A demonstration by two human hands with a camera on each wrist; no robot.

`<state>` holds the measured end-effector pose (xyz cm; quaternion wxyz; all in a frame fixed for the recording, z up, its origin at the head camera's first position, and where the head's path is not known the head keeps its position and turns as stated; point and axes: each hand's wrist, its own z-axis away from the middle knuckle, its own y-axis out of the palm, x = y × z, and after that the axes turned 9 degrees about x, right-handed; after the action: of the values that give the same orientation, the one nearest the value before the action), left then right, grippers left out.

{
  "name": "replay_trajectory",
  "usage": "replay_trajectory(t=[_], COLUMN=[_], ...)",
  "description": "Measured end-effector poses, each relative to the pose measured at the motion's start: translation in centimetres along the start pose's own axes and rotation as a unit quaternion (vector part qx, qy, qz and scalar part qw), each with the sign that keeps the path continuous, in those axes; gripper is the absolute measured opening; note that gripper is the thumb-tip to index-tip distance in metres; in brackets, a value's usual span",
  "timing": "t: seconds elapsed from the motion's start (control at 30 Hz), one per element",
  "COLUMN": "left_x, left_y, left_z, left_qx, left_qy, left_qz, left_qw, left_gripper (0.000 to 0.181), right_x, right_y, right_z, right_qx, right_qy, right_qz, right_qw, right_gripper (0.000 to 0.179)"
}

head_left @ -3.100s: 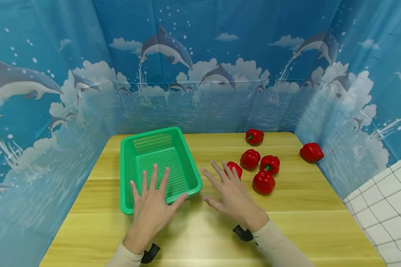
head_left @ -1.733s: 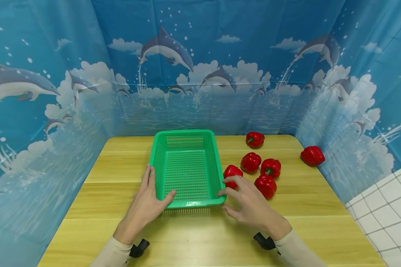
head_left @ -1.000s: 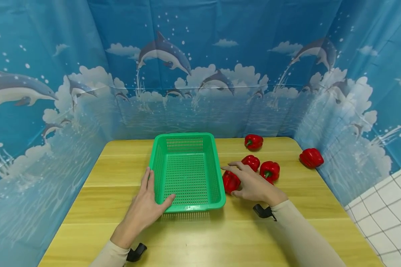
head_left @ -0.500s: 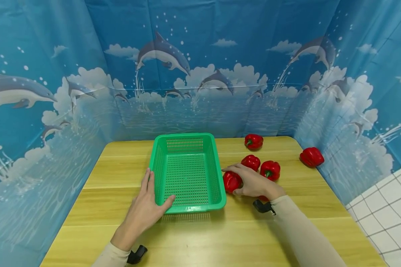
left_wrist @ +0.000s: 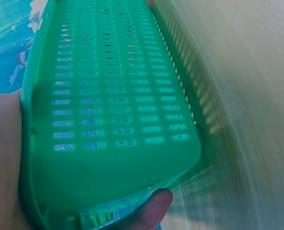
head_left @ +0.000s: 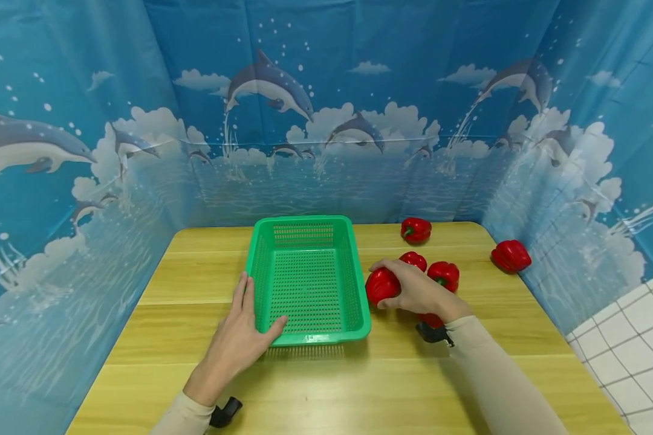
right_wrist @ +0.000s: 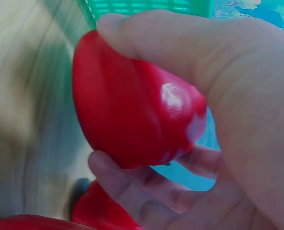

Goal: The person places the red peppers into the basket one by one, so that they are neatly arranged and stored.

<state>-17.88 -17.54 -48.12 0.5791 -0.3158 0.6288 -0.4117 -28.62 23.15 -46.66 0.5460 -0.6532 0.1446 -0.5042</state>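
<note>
Red and glossy, the held pepper (head_left: 382,287) is just beside the 3 o'clock wall of the green basket (head_left: 326,340); the right hand (head_left: 420,293) grips it, thumb and fingers on opposite sides; whether it clears the table (head_left: 326,393) cannot be told; the left hand (head_left: 239,339) holds the basket's 7 o'clock corner, thumb over the rim, fingers along the outer side; the pepper is probably light, fairly stiff and somewhat slippery, and may bruise under a hard squeeze; the widest part seems the soundest hold, thumb opposing the fingertips; a second pepper (head_left: 416,231) rests at 1 o'clock from it.
</note>
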Motion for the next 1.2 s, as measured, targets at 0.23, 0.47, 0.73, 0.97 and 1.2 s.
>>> replay_trajectory(t=[0.23,0.47,0.73,0.97,1.2], left_x=[0.0,0.0,0.1,-0.1,0.1], left_y=[0.0,0.0,0.0,-0.1,0.1], left_z=[0.0,-0.1,-0.2,-0.3,-0.2], left_qx=[0.001,0.009,-0.003,-0.005,-0.004], left_qy=[0.002,-0.005,-0.002,0.0,-0.003], left_qz=[0.007,0.014,0.003,0.006,0.008], left_qw=[1.0,0.9998,1.0,1.0,1.0], left_gripper=[0.118,0.119,0.119,0.116,0.122], right_x=[0.7,1.3,2.6,4.3,6.5], right_y=[-1.3,-2.3,-3.4,-4.1,-4.1], right_z=[0.0,-0.4,-1.5,-3.0,-5.0], right_qx=[-0.032,-0.076,-0.128,-0.141,-0.127], right_qy=[0.012,0.009,0.017,0.016,-0.016], right_qz=[0.004,-0.007,0.022,0.021,0.01], right_qw=[0.9994,0.9971,0.9914,0.9896,0.9918], right_gripper=[0.082,0.076,0.09,0.098,0.091])
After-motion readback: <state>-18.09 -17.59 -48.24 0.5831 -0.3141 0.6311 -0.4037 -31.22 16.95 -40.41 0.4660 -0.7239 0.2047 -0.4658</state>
